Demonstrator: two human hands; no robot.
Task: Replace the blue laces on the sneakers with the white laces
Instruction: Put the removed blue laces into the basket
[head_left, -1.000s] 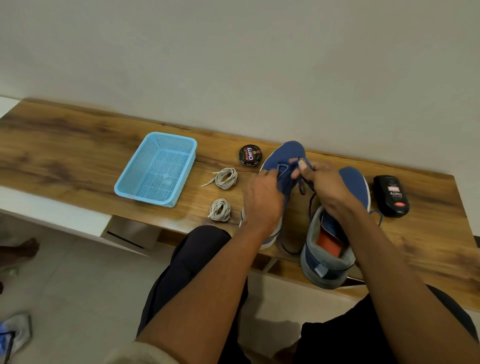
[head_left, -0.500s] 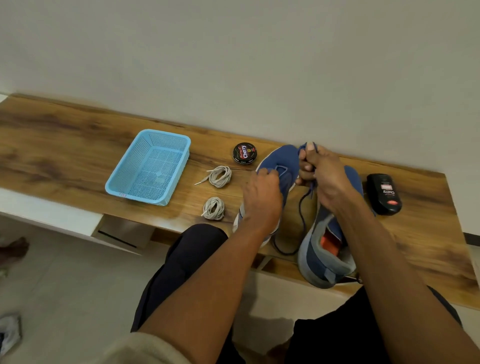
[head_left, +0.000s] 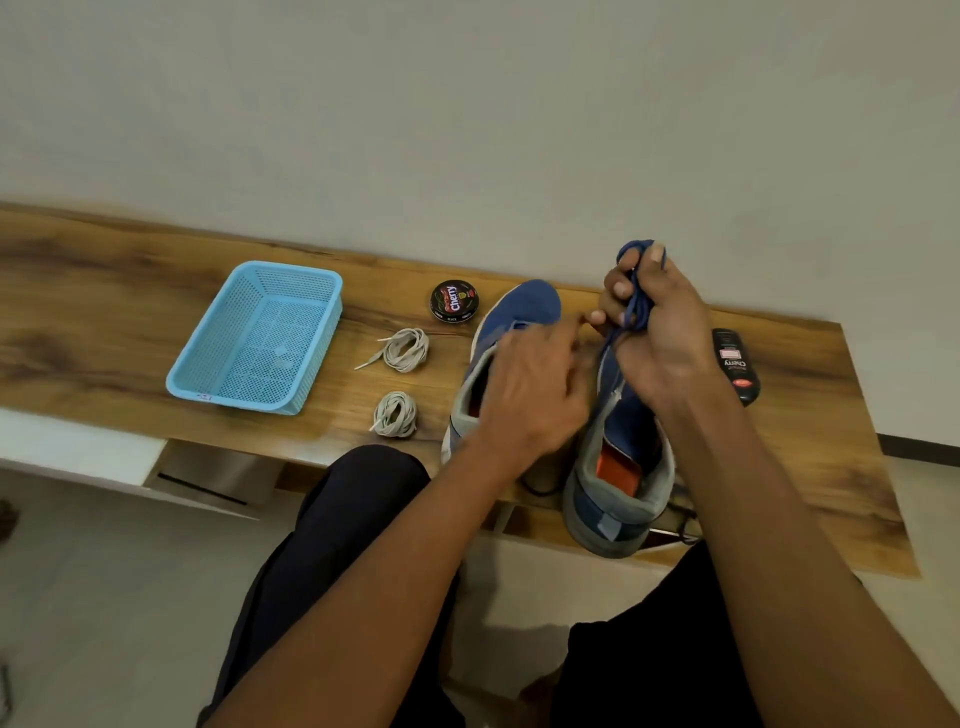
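Right hand (head_left: 657, 332) clutched the bunched blue lace (head_left: 631, 306) above the sneakers (head_left: 618, 431); left hand (head_left: 535, 389) blurred, grip unclear. Two white laces (head_left: 397, 413) lay coiled on counter (head_left: 104, 291).

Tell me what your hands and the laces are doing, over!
Right hand grips bunched blue lace, lifted above the sneakers. Left hand on left sneaker, grip blurred. Two white lace bundles untouched on table. Nothing in the way.

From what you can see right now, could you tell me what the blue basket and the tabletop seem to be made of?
The blue basket looks like moulded plastic: a glossy rim and walls perforated in a fine grid. The tabletop looks like wood or wood-look laminate, with brown grain streaks and a smooth sheen; the picture cannot settle which.
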